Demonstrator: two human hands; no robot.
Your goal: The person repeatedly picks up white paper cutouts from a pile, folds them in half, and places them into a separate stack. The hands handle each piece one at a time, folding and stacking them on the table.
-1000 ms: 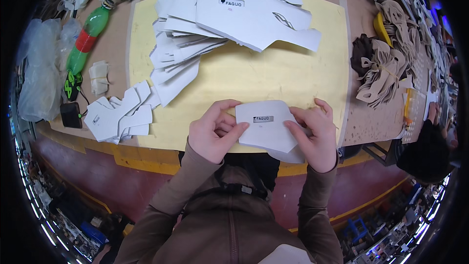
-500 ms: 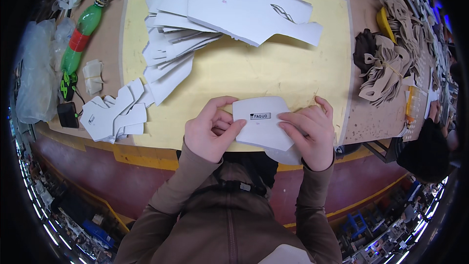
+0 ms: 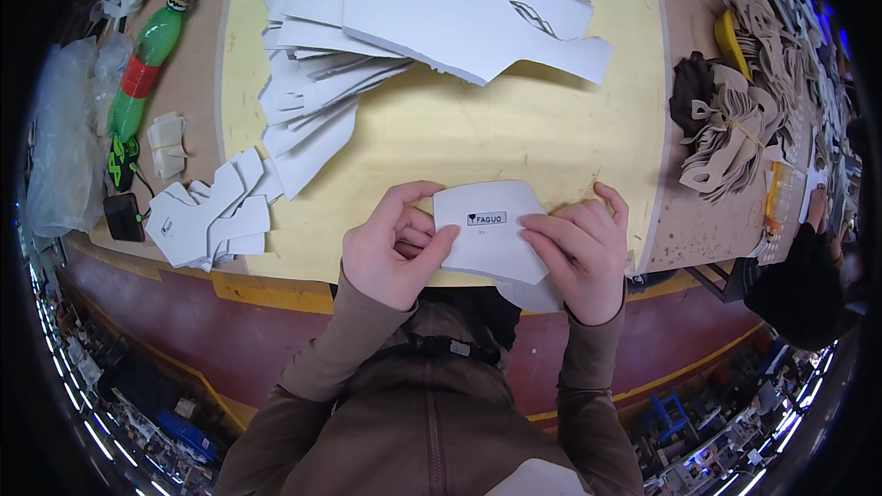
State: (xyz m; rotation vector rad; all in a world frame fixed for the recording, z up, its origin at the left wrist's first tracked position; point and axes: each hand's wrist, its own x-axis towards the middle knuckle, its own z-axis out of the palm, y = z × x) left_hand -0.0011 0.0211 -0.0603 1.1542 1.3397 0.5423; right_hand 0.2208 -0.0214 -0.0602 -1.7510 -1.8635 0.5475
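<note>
Near the front edge of the table I hold a flat white cut piece (image 3: 491,253) with a small dark printed mark in its middle. My left hand (image 3: 390,246) pinches its left edge between thumb and fingers. On the right edge, the thumb and fingertips of my right hand (image 3: 583,253) are closed. A second pale piece (image 3: 531,296) shows partly below it, by my right palm, overhanging the table edge. Beyond my hands lies a fanned stack of larger white cut pieces (image 3: 423,23). Smaller white pieces (image 3: 216,216) lie in a loose pile to the left.
A yellow sheet (image 3: 514,133) covers the middle of the table. At left are a green bottle (image 3: 152,64), clear plastic bags (image 3: 64,138), a small black case (image 3: 124,218) and a banded white bundle (image 3: 167,144). Bundled beige pieces (image 3: 730,133) lie at right; beyond them is another person (image 3: 795,289).
The whole view has shifted slightly. Both hands keep the same hold on the white cut piece.
</note>
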